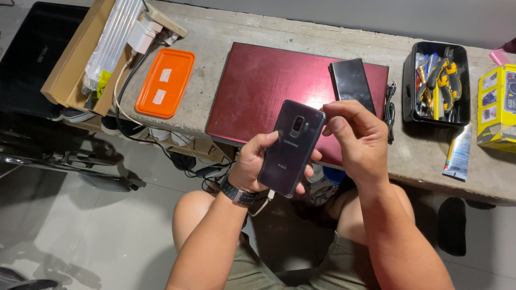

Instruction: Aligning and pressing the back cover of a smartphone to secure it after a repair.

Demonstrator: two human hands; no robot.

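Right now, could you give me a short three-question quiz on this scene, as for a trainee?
1. True or false: the grey phone shows its back to the camera.
2. Which hands touch it: A left only, B right only, C both?
3. What does the black phone lie on?
Key: 1 true. 2 C: left hand cradles it, right hand pinches its top corner. 3 The closed red laptop.

Bare bench (279,27) behind laptop (258,86); tool tray (411,80) blocks right, seemingly.

Concrete bench (301,32) carries red laptop (258,91), orange lid (164,82), black tool tray (436,121)
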